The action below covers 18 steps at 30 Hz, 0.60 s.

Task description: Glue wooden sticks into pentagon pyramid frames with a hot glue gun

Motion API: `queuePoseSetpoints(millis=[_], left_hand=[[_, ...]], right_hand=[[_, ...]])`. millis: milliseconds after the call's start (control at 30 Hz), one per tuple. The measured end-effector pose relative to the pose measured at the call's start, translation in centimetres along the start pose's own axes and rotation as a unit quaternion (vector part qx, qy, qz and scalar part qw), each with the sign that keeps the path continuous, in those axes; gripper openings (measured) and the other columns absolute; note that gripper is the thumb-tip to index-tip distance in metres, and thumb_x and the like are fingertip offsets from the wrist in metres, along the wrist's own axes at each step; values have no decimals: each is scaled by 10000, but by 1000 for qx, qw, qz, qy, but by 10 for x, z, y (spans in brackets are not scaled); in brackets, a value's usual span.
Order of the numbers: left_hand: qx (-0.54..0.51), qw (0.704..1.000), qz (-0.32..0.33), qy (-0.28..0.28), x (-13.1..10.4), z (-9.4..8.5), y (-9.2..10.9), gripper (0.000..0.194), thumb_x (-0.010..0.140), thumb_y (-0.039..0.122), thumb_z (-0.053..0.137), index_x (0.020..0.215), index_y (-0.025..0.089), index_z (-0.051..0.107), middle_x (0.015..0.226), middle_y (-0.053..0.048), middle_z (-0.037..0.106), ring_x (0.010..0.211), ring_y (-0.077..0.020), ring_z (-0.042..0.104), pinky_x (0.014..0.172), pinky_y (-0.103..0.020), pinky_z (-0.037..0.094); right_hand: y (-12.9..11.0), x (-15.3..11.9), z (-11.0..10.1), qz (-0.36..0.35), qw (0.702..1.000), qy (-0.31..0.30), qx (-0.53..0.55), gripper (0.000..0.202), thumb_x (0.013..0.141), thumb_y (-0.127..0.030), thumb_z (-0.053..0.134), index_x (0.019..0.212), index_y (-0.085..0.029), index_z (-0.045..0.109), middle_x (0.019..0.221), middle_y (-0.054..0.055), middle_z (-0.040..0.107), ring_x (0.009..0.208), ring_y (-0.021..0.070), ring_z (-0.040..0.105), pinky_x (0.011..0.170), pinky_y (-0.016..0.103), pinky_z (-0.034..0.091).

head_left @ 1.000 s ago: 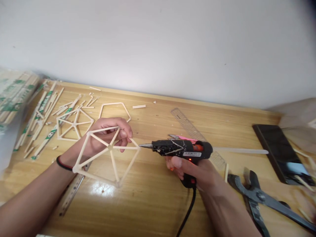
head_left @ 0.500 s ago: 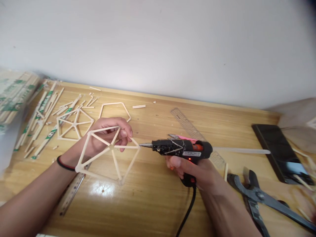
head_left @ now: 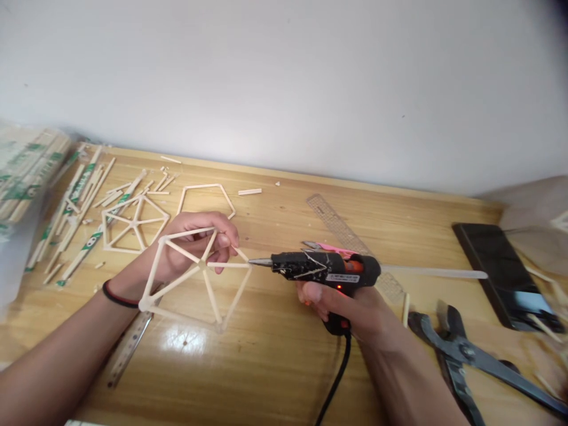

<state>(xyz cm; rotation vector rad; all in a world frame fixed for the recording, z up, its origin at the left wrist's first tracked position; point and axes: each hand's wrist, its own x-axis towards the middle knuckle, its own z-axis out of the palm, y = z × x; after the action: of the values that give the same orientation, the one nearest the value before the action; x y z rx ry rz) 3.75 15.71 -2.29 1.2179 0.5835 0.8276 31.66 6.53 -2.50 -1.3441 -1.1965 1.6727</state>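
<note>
Pinched in my left hand (head_left: 213, 236) is a hexagonal frame of pale wooden sticks (head_left: 175, 276) with spokes meeting at its centre. The fingers grip its upper right side, and the frame hangs tilted above the table. My right hand (head_left: 332, 302) is wrapped round a black glue gun (head_left: 326, 266) with a lit red light and a long clear glue stick out of its back. The gun's metal tip is at the frame's right corner, apparently touching it. Some of my right fingers are hidden behind the gun.
On the wooden table (head_left: 275, 367) lie a spoked hexagon (head_left: 135, 223), a hexagon outline (head_left: 202, 187) partly behind my left hand, loose sticks (head_left: 89, 201), a clear ruler (head_left: 337, 220), pink-handled scissors (head_left: 332, 249), large pliers (head_left: 468, 352) and a black phone (head_left: 506, 275). Bagged sticks (head_left: 26, 171) are at left.
The glue gun has shifted very slightly left, its tip staying by the frame's right corner. The frame has tilted a little in my left hand.
</note>
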Motion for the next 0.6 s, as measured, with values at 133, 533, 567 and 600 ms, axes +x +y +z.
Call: queuePoseSetpoints(millis=[133,533,567,600], left_hand=[[-4,1000,3,0,-1,-1,-2,141,906,306,833,883,168,815,812,-38,744,512,-96,697,489,-165,565],[29,998,-38,41,-6,1,3,169,899,316,834,898,150,806,783,-62,743,548,-113,660,496,-199,548],[35,997,-40,50,-7,1,3,188,884,327,848,905,145,808,779,-64,748,539,-113,656,494,-201,543],[42,997,-43,57,-7,1,4,211,871,340,860,915,141,808,781,-66,754,538,-114,657,498,-205,542]], right_hand=[[-1,-1,0,-4,1000,-6,-1,514,819,-658,811,679,-211,597,551,-34,506,522,128,436,503,300,308],[0,1,-1,2,1000,25,3,509,783,-691,809,735,-206,662,547,-12,536,510,154,485,458,296,338],[0,2,-1,0,1000,28,4,512,790,-693,803,731,-203,666,546,-10,542,504,151,484,460,295,338],[1,2,-1,0,999,33,5,518,793,-695,800,725,-199,668,546,-8,550,496,145,480,462,293,337]])
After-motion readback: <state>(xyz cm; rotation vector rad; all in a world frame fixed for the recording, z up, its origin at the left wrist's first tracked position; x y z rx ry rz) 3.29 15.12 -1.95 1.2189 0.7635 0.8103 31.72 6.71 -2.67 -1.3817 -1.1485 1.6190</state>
